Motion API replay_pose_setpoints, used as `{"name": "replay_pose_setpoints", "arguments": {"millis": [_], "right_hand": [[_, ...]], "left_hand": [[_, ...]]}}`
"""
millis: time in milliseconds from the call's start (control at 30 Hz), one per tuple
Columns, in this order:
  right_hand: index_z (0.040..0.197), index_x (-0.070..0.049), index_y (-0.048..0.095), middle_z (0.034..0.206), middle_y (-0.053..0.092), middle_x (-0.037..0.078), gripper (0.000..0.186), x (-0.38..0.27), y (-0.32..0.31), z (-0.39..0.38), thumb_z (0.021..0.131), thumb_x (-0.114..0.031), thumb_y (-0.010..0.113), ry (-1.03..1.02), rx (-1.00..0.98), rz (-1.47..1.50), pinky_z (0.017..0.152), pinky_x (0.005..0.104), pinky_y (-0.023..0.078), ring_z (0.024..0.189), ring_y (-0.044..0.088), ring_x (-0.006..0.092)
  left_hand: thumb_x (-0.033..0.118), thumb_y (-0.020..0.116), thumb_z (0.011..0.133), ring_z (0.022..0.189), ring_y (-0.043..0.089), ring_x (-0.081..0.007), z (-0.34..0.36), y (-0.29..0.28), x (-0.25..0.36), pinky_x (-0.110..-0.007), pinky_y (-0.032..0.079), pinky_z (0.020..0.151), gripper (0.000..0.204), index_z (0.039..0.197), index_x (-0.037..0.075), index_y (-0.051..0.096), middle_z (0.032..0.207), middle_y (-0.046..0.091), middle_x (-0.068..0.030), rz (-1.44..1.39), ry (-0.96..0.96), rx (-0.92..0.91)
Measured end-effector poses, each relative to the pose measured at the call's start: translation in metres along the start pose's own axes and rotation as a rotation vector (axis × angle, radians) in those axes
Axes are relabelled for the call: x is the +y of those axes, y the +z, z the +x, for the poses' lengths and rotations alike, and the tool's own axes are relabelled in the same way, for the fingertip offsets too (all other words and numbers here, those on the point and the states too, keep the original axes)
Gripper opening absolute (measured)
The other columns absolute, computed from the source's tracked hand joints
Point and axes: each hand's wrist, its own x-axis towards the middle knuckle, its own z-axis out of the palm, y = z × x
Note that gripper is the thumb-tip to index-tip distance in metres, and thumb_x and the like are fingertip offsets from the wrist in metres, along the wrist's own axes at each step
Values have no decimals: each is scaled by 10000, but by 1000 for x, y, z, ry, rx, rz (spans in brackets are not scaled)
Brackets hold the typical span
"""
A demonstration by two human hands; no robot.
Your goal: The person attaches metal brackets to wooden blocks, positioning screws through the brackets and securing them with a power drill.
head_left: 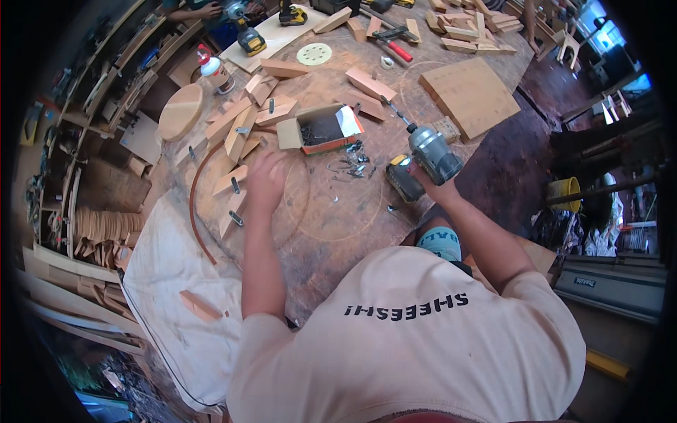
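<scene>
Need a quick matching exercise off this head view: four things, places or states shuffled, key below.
Things
1. Grey-and-black cordless power driver
2. Open cardboard box
3. Flat round pale wooden disc
4. Yellow round bucket

Places/states
A. At the left edge of the worn brown table
B. Gripped by the right hand
C. Off the table, to its right
D. On the table, with small dark pieces inside

Pairs: 1-B, 2-D, 3-A, 4-C

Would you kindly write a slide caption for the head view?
Right hand grips a cordless driver; left hand is beside wooden pieces, near an open box on the worktable.
</scene>
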Motion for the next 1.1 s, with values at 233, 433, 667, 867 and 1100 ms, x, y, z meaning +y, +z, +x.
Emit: {"name": "replay_pose_setpoints", "arguments": {"millis": [233, 433, 667, 867, 1100], "right_hand": [[1085, -56, 617, 988, 658, 102, 296, -2, 3, -6, 842, -188, 722, -84, 32, -178, 796, 371, 505, 911, 639, 244], [1076, -72, 639, 1003, 665, 116, 281, -9, 3, -4, 844, -216, 706, -119, 28, -365, 815, 400, 497, 924, 639, 288], [1087, -101, 653, 1003, 674, 99, 272, -1, 1, -5, 856, -245, 672, -182, 14, -431, 874, 403, 478, 957, 634, 289], [1065, -95, 646, 976, 670, 117, 266, -11, 7, 0, 858, -260, 672, -294, 29, -436, 852, 400, 495, 913, 643, 299], [1020, -100, 645, 922, 664, 114, 233, -3, 2, -4, 858, -265, 676, -253, 13, -383, 796, 404, 504, 857, 643, 297]], "left_hand": [[101, 634, 803, 1081, 585, -318, 131, 100, 20, -404, 462, 939, 269, 1066, 77, 686, 1149, 632, -146, -88, 171, -215], [188, 748, 733, 1096, 594, -310, 195, 169, 39, -398, 471, 956, 469, 1183, 101, 646, 1193, 627, -142, 49, 241, -468], [231, 884, 570, 1099, 610, -323, 209, 201, 52, -413, 495, 923, 686, 1192, 86, 633, 1181, 646, -150, 218, 141, -743], [186, 839, 623, 1015, 631, -304, 216, 206, 24, -432, 520, 861, 510, 1084, 65, 656, 1048, 669, -153, 154, 206, -723], [177, 831, 628, 1304, 419, -309, 221, 215, 40, -484, 388, 1043, 691, 1260, 161, 552, 1384, 465, -117, 216, 414, -570]]}}
